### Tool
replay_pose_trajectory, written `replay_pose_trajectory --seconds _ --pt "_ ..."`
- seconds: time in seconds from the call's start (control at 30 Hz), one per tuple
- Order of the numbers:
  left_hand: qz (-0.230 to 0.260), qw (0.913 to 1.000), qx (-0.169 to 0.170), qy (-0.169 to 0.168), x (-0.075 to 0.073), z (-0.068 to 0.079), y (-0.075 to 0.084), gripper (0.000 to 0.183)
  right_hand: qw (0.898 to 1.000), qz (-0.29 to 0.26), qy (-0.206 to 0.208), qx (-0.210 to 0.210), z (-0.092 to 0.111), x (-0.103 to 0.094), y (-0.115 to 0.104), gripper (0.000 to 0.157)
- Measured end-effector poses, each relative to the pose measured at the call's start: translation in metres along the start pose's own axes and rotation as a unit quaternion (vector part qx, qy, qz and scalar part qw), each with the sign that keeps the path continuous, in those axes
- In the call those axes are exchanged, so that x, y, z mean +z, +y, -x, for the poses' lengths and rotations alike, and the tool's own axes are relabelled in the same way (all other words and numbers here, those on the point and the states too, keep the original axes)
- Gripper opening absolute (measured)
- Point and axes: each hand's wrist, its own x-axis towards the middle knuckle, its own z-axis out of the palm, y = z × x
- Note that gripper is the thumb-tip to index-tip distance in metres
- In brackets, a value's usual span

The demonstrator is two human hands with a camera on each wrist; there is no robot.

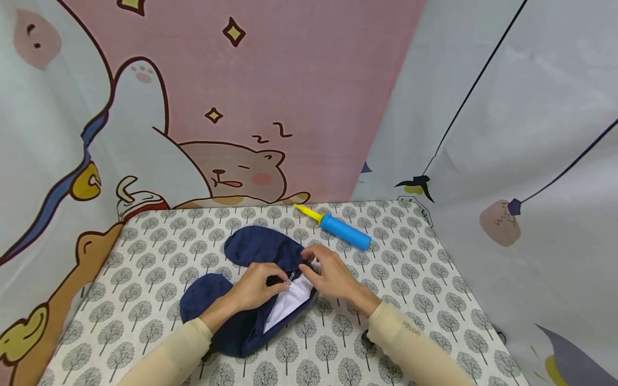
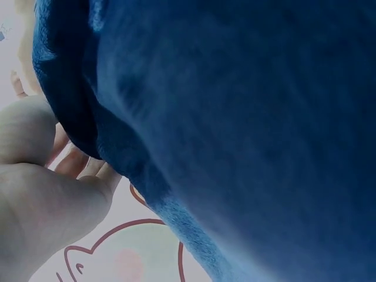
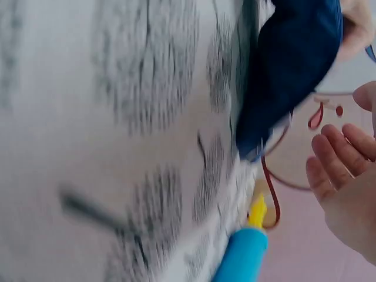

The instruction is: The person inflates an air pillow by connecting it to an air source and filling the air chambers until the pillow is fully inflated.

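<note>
A navy plush U-shaped neck pillow (image 1: 263, 244) lies on the table, its cover unzipped along the near right side. White inner material (image 1: 292, 300) shows through the gap. My left hand (image 1: 256, 287) is over the pillow, thumb and index finger pinching at a small pale piece by the opening. To its right, my right hand (image 1: 333, 273) hovers at the pillow's right end with loosely bent fingers. In the right wrist view those fingers (image 3: 338, 158) are apart from the navy fabric (image 3: 294, 64). Navy plush (image 2: 235, 129) fills most of the left wrist view.
A blue hand pump (image 1: 345, 231) with a yellow nozzle (image 1: 307, 212) lies behind the pillow, to the right. The table wears a tree-print cloth (image 1: 401, 268). Cartoon-printed curtains (image 1: 299, 96) hang behind and along both sides.
</note>
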Motion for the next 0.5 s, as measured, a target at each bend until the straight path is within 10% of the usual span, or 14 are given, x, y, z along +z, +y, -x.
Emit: replay_pose_trajectory --seconds 0.5 --pt "0.004 1.0000 -0.003 -0.005 0.001 0.002 0.000 0.010 0.986 0.150 0.007 0.074 -0.013 -0.054 0.064 0.065"
